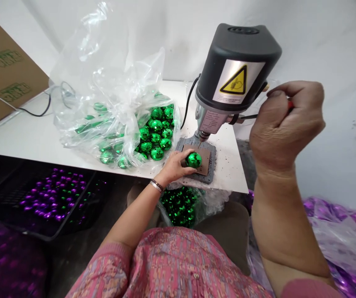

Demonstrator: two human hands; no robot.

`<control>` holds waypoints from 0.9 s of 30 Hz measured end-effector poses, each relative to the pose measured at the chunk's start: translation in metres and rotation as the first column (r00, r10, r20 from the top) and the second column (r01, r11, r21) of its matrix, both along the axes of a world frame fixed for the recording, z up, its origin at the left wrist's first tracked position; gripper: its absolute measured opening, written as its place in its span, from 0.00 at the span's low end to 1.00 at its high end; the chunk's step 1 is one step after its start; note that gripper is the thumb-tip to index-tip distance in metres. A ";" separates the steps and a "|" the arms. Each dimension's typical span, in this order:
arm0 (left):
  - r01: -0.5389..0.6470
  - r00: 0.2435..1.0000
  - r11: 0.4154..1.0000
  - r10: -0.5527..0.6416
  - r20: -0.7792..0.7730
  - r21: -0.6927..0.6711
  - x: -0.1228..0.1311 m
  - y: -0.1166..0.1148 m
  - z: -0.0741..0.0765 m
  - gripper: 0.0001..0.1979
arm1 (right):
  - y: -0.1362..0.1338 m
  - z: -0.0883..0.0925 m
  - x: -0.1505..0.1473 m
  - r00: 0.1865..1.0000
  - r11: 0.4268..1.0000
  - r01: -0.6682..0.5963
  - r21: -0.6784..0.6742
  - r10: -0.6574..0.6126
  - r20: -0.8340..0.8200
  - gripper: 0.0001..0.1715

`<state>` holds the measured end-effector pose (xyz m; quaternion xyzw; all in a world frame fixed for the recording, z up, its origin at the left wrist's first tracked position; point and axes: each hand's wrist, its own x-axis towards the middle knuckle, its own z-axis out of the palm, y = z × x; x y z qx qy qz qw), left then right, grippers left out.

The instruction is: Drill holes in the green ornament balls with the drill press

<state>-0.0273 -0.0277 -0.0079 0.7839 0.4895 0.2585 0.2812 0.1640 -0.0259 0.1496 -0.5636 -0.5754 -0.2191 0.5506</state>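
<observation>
My left hand (178, 164) is closed around the side of a shiny green ball (193, 160) with a mirror-tile surface. The ball rests over a brown pad (205, 166) on the grey base (210, 177) of a small drill press (238, 66). Just above and behind the ball is the drill's chuck (203, 135). On the right, my right hand (289, 120) is wrapped around the press's feed lever (248, 117); a bit of red shows between the fingers. A black motor housing with a yellow warning label tops the machine.
A clear plastic bag (112, 107) of green balls (156, 126) lies open on the white table (13, 140). A cardboard box (7, 62) stands at left. Below are a black crate (54, 194) with purple balls, a bag of green pieces (179, 207) and purple bags (345, 231).
</observation>
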 end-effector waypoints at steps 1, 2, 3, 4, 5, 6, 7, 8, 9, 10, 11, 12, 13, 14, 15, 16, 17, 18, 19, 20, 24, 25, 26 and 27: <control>0.062 0.998 0.998 -0.062 0.001 0.028 -0.004 -0.006 -0.001 0.34 | 0.002 -0.003 0.002 1.000 0.999 -0.010 0.042 0.009 0.017 0.16; 0.122 0.993 0.991 -0.121 -0.009 0.056 -0.008 -0.012 -0.002 0.36 | 0.004 -0.007 0.003 0.999 0.996 -0.023 0.084 0.020 0.036 0.16; 0.174 0.985 0.981 -0.173 -0.021 0.083 -0.013 -0.017 -0.003 0.38 | 0.006 -0.011 0.005 0.998 0.992 -0.036 0.120 0.030 0.051 0.16; 0.210 0.978 0.972 -0.208 -0.029 0.108 -0.017 -0.022 -0.005 0.41 | 0.007 -0.014 0.006 0.997 0.988 -0.048 0.146 0.040 0.059 0.16; 0.220 0.976 0.966 -0.218 -0.025 0.133 -0.022 -0.025 -0.006 0.42 | 0.008 -0.017 0.007 0.997 0.985 -0.058 0.160 0.049 0.060 0.16; 0.193 0.981 0.968 -0.194 -0.007 0.158 -0.028 -0.027 -0.007 0.41 | 0.008 -0.018 0.008 0.997 0.985 -0.064 0.162 0.056 0.057 0.16; 0.119 0.992 0.976 -0.124 0.017 0.183 -0.035 -0.027 -0.008 0.36 | 0.008 -0.018 0.009 0.996 0.985 -0.071 0.160 0.063 0.056 0.16; -0.004 0.999 0.979 -0.003 0.036 0.206 -0.041 -0.026 -0.007 0.29 | 0.008 -0.018 0.009 0.996 0.985 -0.076 0.156 0.068 0.056 0.16; -0.159 0.987 0.962 0.155 0.035 0.223 -0.048 -0.024 -0.006 0.23 | 0.007 -0.018 0.009 0.996 0.985 -0.080 0.151 0.072 0.056 0.16; -0.313 0.947 0.921 0.320 0.006 0.235 -0.054 -0.021 -0.004 0.19 | 0.007 -0.017 0.009 0.995 0.986 -0.084 0.146 0.076 0.058 0.16; -0.433 0.888 0.868 0.457 -0.054 0.244 -0.060 -0.017 -0.001 0.18 | 0.006 -0.017 0.009 0.995 0.986 -0.088 0.142 0.081 0.058 0.16; -0.504 0.827 0.827 0.545 -0.139 0.249 -0.064 -0.013 0.002 0.18 | 0.005 -0.017 0.009 0.995 0.986 -0.091 0.142 0.084 0.058 0.16; -0.529 0.780 0.813 0.579 -0.238 0.244 -0.066 -0.010 0.006 0.20 | 0.004 -0.017 0.008 0.995 0.985 -0.091 0.144 0.084 0.056 0.16; -0.526 0.749 0.819 0.573 -0.333 0.228 -0.067 -0.008 0.008 0.22 | 0.004 -0.018 0.008 0.995 0.985 -0.090 0.148 0.083 0.053 0.16; -0.515 0.726 0.832 0.551 -0.411 0.206 -0.066 -0.006 0.011 0.23 | 0.004 -0.018 0.008 0.995 0.984 -0.088 0.153 0.082 0.050 0.15; -0.506 0.708 0.842 0.529 -0.467 0.188 -0.064 -0.004 0.012 0.24 | 0.004 -0.019 0.008 0.996 0.984 -0.086 0.159 0.079 0.049 0.15; -0.500 0.696 0.848 0.514 -0.502 0.176 -0.061 -0.003 0.011 0.25 | 0.004 -0.020 0.007 0.996 0.983 -0.083 0.164 0.076 0.050 0.15; -0.496 0.691 0.851 0.507 -0.515 0.172 -0.058 -0.003 0.010 0.25 | 0.004 -0.021 0.008 0.996 0.982 -0.082 0.168 0.074 0.052 0.14; -0.491 0.700 0.854 0.505 -0.505 0.172 -0.055 -0.003 0.007 0.25 | 0.005 -0.022 0.008 0.995 0.981 -0.085 0.173 0.076 0.059 0.14; -0.484 0.724 0.858 0.504 -0.471 0.175 -0.053 -0.003 0.004 0.26 | 0.005 -0.022 0.009 0.995 0.980 -0.089 0.179 0.078 0.068 0.13; -0.500 0.851 0.844 0.521 -0.071 0.193 -0.048 -0.007 -0.007 0.30 | 0.006 -0.023 0.011 0.990 0.978 -0.114 0.172 0.099 0.096 0.13; -0.515 0.857 0.841 0.512 0.064 0.165 -0.047 -0.008 -0.008 0.31 | 0.005 -0.023 0.012 0.990 0.980 -0.117 0.160 0.103 0.097 0.13; -0.515 0.851 0.850 0.491 0.185 0.112 -0.046 -0.010 -0.007 0.33 | 0.005 -0.022 0.012 0.990 0.982 -0.121 0.147 0.107 0.094 0.14; -0.488 0.843 0.872 0.460 0.278 0.037 -0.044 -0.012 -0.005 0.34 | 0.004 -0.021 0.012 0.989 0.983 -0.124 0.134 0.113 0.092 0.14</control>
